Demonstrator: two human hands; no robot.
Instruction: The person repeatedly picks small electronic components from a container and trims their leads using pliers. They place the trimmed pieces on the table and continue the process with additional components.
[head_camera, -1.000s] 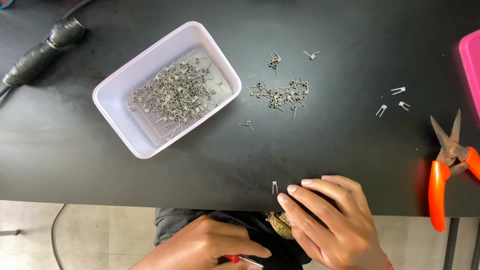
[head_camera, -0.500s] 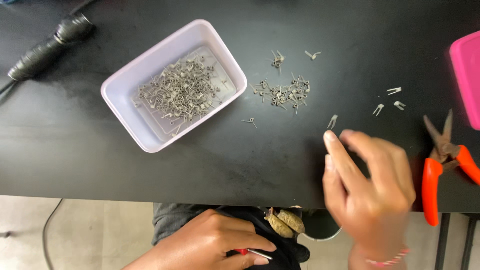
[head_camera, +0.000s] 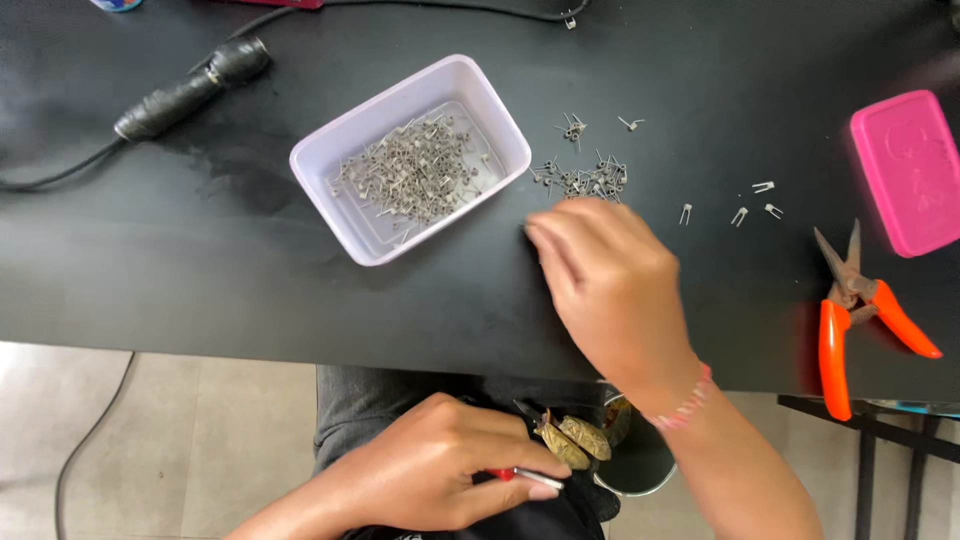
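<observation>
Over the black table (head_camera: 200, 270), right hand (head_camera: 610, 285) loosely open near wire pieces (head_camera: 585, 180), left hand (head_camera: 440, 470) gripping tweezers (head_camera: 530, 478)

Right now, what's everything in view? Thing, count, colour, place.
table: one, black, fills the upper view
tray: one, pale lilac, rectangular, centre-left on the table, holds a heap of small metal coils
loose coils: a small pile plus several strays, silver, on the table right of the tray
cutters: one, orange handles, right side of the table
lid or box: one, pink, right edge
cable with taped black plug: one, upper left
small tool: one, red and metal, below the table edge
bracelet: one, pink, right wrist
left hand: grips the small tool in the lap
right hand: over the table, fingers near the loose coils
</observation>
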